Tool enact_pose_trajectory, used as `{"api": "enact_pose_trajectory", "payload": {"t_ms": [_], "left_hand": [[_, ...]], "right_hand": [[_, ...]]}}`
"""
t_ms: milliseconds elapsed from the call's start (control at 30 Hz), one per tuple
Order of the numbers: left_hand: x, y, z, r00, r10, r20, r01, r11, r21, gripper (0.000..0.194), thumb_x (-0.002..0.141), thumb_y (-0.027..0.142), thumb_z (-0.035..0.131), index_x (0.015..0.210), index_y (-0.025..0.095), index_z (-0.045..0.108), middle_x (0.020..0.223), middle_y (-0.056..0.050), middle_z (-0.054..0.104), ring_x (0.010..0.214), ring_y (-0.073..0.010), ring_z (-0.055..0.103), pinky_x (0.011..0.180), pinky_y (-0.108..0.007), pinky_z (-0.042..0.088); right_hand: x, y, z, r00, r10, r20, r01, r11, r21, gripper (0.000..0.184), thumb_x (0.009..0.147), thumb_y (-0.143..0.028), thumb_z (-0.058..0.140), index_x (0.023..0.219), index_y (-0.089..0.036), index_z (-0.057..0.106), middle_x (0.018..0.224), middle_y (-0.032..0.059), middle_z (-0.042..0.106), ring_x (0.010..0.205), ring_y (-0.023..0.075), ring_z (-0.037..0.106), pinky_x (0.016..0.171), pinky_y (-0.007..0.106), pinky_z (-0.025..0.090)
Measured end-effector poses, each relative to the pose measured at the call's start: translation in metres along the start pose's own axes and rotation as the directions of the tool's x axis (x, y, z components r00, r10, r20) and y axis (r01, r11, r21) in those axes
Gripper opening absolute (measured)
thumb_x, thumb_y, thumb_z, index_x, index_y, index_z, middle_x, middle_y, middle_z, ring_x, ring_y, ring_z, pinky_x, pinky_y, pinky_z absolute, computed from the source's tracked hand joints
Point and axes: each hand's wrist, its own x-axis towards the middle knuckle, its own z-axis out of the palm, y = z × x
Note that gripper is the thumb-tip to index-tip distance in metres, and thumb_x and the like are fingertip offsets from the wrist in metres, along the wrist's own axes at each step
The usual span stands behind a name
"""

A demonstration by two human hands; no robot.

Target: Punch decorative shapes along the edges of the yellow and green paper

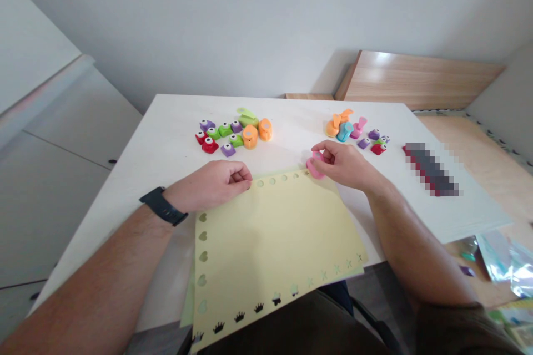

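A pale yellow sheet of paper lies over the table's near edge, with cut-out shapes along its borders: hearts at the left, crowns and star-like shapes at the bottom, round ones along the top. My left hand pinches the sheet's top edge near its left end, thumb against curled fingers. At the top right of the sheet, my right hand has its fingers around a pink craft punch, which sits at the paper's edge. The fingers partly hide this punch. Greenish paper shows beneath the yellow sheet.
Beyond my left hand stands a group of punches, among them an orange punch and a green lever punch. Another cluster with a blue punch is at the right. A blurred-out dark object lies on the white table.
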Motion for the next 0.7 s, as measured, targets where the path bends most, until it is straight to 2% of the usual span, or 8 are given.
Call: {"api": "enact_pose_trajectory", "payload": {"t_ms": [133,267,367,500,700], "left_hand": [[-0.001,0.003,0.0,1.0,-0.016,0.006,0.016,1.0,-0.019,0.027,0.083,0.048,0.058,0.09,0.023,0.066,0.082,0.0,0.074,0.073,-0.0179,0.067,0.063,-0.027,0.051],[-0.001,0.003,0.0,1.0,-0.015,0.003,0.015,1.0,-0.01,0.029,0.083,0.05,0.058,0.09,0.023,0.066,0.082,0.0,0.074,0.074,-0.0182,0.067,0.063,-0.027,0.051],[0.0,0.001,0.0,1.0,0.002,0.001,-0.002,1.0,0.005,0.027,0.085,0.048,0.057,0.091,0.023,0.066,0.082,0.0,0.074,0.074,-0.0177,0.067,0.064,-0.027,0.051],[0.0,0.0,0.0,1.0,0.014,-0.006,-0.014,1.0,0.02,0.024,0.086,0.046,0.057,0.091,0.024,0.065,0.082,0.001,0.074,0.073,-0.0171,0.067,0.064,-0.026,0.05],[-0.001,0.0,0.0,1.0,0.005,0.006,-0.005,1.0,-0.002,0.025,0.086,0.046,0.057,0.092,0.023,0.066,0.083,0.0,0.074,0.074,-0.0176,0.068,0.064,-0.027,0.051]], "right_hand": [[0.004,0.0,0.001,0.997,0.038,-0.069,-0.039,0.999,-0.005,0.036,0.093,-0.051,0.052,0.105,-0.02,0.067,0.065,-0.0004,0.063,0.057,0.013,0.052,0.054,0.027,0.035],[0.012,0.005,0.006,0.987,0.048,-0.151,-0.049,0.999,-0.001,0.034,0.096,-0.048,0.049,0.104,-0.019,0.066,0.075,0.0033,0.069,0.061,0.0143,0.056,0.057,0.027,0.036],[0.018,0.008,0.012,0.979,0.036,-0.202,-0.045,0.998,-0.039,0.032,0.096,-0.047,0.049,0.096,-0.02,0.065,0.077,0.0041,0.069,0.064,0.0149,0.056,0.058,0.027,0.036],[0.026,0.005,0.019,0.974,-0.009,-0.226,-0.014,0.995,-0.098,0.032,0.096,-0.047,0.049,0.084,-0.02,0.061,0.074,0.0033,0.066,0.063,0.0145,0.053,0.058,0.028,0.033],[0.033,-0.006,0.017,0.969,-0.015,-0.246,-0.009,0.995,-0.097,0.035,0.096,-0.048,0.047,0.081,-0.02,0.059,0.073,0.0038,0.064,0.064,0.015,0.051,0.058,0.028,0.032]]}}
